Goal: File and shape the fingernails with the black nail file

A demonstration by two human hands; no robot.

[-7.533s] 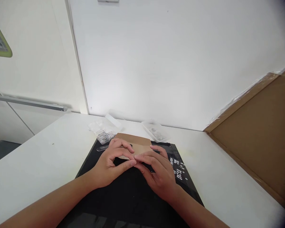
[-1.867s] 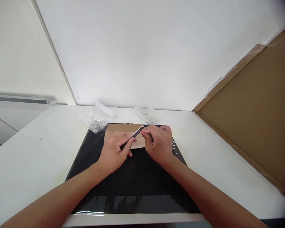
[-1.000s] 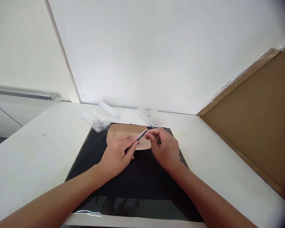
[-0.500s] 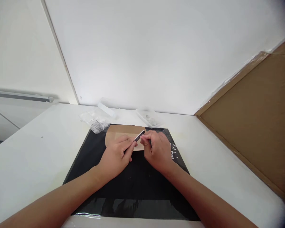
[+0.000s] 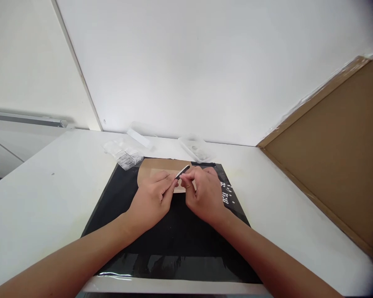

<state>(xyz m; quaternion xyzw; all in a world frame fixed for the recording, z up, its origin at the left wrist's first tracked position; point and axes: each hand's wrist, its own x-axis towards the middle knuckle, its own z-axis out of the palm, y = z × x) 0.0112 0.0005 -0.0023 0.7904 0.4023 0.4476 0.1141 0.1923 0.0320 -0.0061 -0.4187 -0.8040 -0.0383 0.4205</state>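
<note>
Between thumb and fingers of my left hand (image 5: 152, 198) is a slim strip (image 5: 183, 170), black with a whitish edge and a rounded end, slanting up to the right. My right hand (image 5: 205, 194) is closed in a pinch beside the strip's lower side; whatever is between its fingertips is too small to make out. Below both hands lies a tan sheet (image 5: 144, 169) with a rounded left side, partly covered by the left hand. It rests on a black mat (image 5: 170, 231). Small white pieces (image 5: 226, 194) are scattered on the mat, just right of my right hand.
Behind the mat's left corner is a clear plastic bag (image 5: 124, 155) with dark markings, beside a white box-like piece (image 5: 139, 138). A shallow clear tray (image 5: 197, 150) stands at the back. A cardboard panel (image 5: 335, 157) rises on the right, a white wall (image 5: 186, 74) behind.
The view has shifted slightly, showing more of the table's front edge. My right fingertips have slid a little down and left along the strip; the left hand keeps its grip.
</note>
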